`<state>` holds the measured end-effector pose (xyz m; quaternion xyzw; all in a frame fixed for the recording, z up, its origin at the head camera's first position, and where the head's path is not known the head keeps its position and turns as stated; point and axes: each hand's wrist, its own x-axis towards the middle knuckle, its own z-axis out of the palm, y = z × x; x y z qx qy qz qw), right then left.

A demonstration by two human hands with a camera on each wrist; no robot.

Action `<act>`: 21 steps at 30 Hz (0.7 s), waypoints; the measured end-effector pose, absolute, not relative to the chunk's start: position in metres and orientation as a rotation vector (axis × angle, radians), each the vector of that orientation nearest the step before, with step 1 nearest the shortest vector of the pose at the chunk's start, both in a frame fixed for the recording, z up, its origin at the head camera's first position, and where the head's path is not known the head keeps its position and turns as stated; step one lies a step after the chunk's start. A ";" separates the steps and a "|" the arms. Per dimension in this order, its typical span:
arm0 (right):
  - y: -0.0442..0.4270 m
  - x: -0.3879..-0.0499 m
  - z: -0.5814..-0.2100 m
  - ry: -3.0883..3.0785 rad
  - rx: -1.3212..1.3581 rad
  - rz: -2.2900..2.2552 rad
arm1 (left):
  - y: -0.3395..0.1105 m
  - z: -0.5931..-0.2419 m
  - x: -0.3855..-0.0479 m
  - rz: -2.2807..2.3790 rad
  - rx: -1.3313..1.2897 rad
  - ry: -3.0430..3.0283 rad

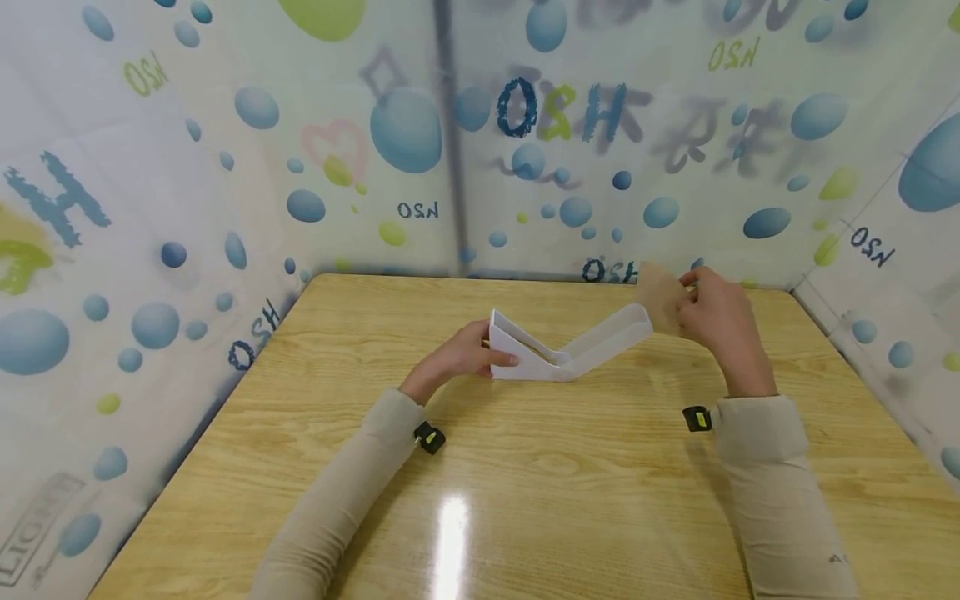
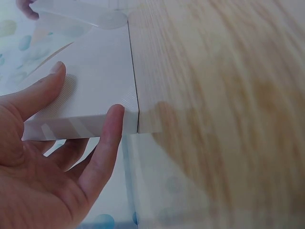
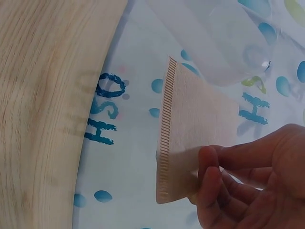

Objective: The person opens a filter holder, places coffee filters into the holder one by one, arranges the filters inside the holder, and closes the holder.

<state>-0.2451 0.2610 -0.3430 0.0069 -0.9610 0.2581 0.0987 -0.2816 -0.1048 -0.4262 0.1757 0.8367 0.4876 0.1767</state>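
My left hand grips the closed end of a white box, thumb on one face and fingers at the other side. The box stands on the table with its translucent lid hinged back to the right. A tan edge shows inside the box's opening. In the right wrist view, my right hand pinches a tan paper coffee filter with a crimped seam along one edge. Held up just right of the lid's end, the filter is partly behind it in the head view.
A wood-grain table lies under both arms. Behind it and at the sides hang white curtains printed with blue and green drops and letters. Each sleeve cuff has a small black device beside it.
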 end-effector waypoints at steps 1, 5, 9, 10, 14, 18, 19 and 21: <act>0.260 -0.245 -0.343 -2.842 0.023 0.760 | -0.105 -0.426 -0.281 1.381 0.494 2.369; 0.257 -0.245 -0.344 -2.845 0.020 0.767 | -0.105 -0.426 -0.281 1.382 0.491 2.367; 0.254 -0.244 -0.345 -2.843 0.030 0.773 | -0.105 -0.426 -0.281 1.380 0.491 2.366; 0.253 -0.244 -0.345 -2.843 0.034 0.773 | -0.105 -0.426 -0.281 1.380 0.490 2.365; 0.252 -0.244 -0.345 -2.843 0.048 0.771 | -0.105 -0.425 -0.281 1.382 0.496 2.361; 0.250 -0.244 -0.346 -2.847 0.059 0.773 | -0.105 -0.426 -0.281 1.387 0.508 2.355; 0.250 -0.244 -0.346 -2.846 0.062 0.775 | -0.105 -0.426 -0.281 1.388 0.510 2.355; 0.249 -0.244 -0.347 -2.845 0.067 0.778 | -0.106 -0.426 -0.281 1.389 0.512 2.354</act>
